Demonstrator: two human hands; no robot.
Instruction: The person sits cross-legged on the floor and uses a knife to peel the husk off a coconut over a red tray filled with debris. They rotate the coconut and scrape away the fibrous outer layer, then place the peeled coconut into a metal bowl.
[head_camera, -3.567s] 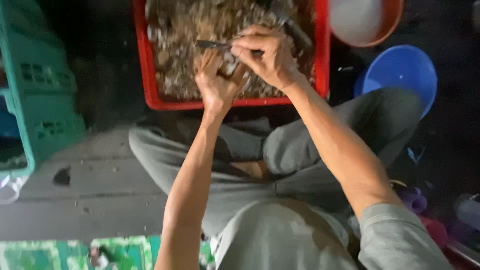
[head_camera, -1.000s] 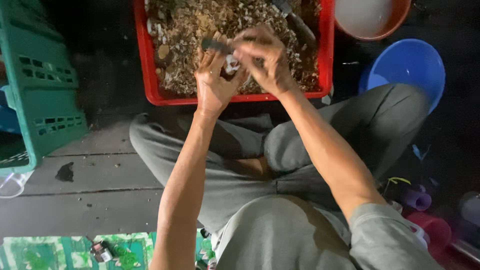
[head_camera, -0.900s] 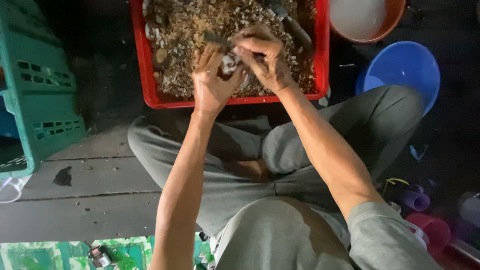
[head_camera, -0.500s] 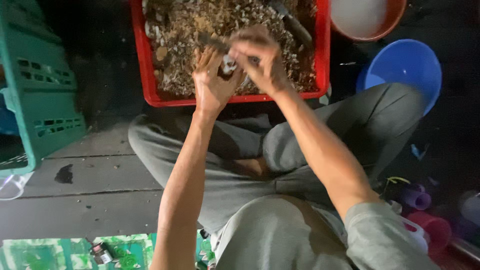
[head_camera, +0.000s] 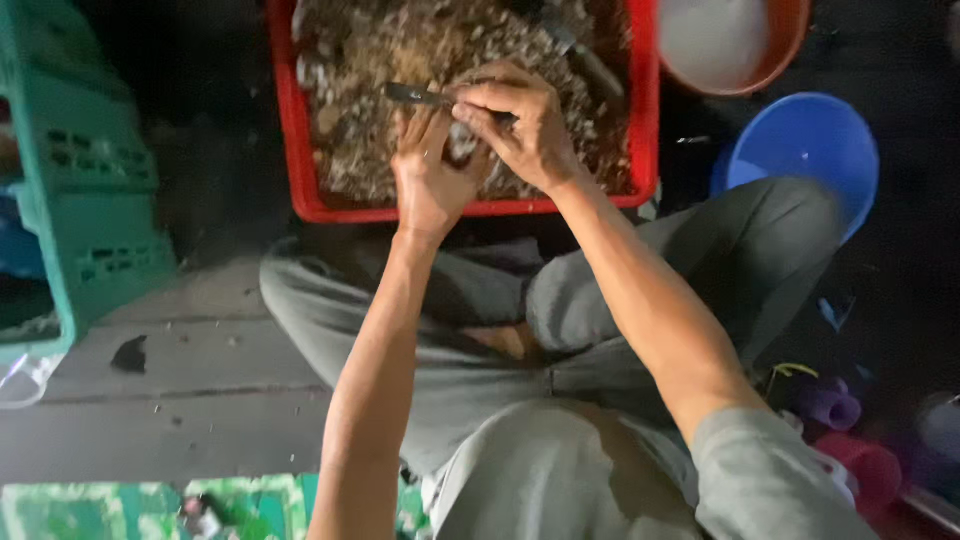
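1. right hand (head_camera: 525, 125) grips a dark knife (head_camera: 420, 96); left hand (head_camera: 432, 180) cups a small pale shell (head_camera: 462, 140), both above the red crate (head_camera: 640, 110).
2. grey plank floor (head_camera: 150, 400), green crates (head_camera: 90, 200) on the left, blue basin (head_camera: 805, 150) on the right.

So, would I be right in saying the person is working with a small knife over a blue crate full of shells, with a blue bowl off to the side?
Not quite: the crate is red, as the head view shows. The knife, shells and blue bowl are right.
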